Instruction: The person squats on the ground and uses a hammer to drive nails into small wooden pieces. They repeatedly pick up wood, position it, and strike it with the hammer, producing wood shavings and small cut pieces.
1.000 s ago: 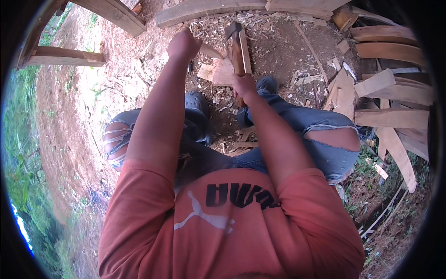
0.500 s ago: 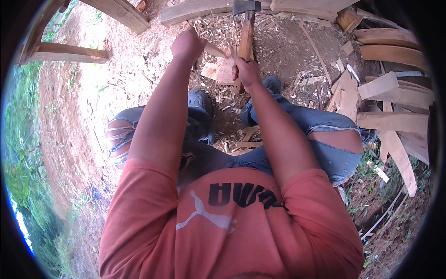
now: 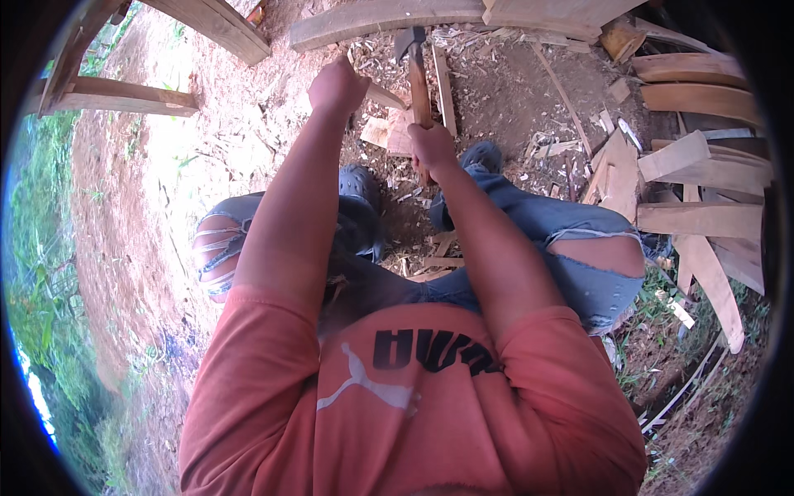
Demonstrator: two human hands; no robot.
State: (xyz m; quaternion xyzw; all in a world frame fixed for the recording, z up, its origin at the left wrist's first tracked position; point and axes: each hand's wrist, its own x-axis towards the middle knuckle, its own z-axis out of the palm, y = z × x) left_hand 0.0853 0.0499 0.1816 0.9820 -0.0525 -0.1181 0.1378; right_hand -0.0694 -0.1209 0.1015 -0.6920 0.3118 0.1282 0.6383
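My right hand (image 3: 432, 147) is closed around the wooden handle of a hatchet (image 3: 420, 87), whose dark metal head points away from me. The handle's butt sticks out below my fist. My left hand (image 3: 337, 86) is wrapped round a pale piece of wood (image 3: 385, 96), which slants down to the right toward the hatchet. Its lower end comes to a wooden block (image 3: 400, 135) on the ground between my feet; whether it touches is partly hidden by the hatchet. A flat offcut (image 3: 375, 131) lies at the block's left side.
Wood chips cover the ground around the block. A narrow strip (image 3: 445, 89) lies right of the hatchet, and a long beam (image 3: 380, 21) crosses the far side. Curved boards (image 3: 699, 99) are piled at the right. Wooden frame legs (image 3: 124, 97) stand at the upper left.
The hatchet has swung left and slightly nearer, its head now closer to the wood in my left hand. The narrow strip behind it has come into view. My left hand stays nearly still.
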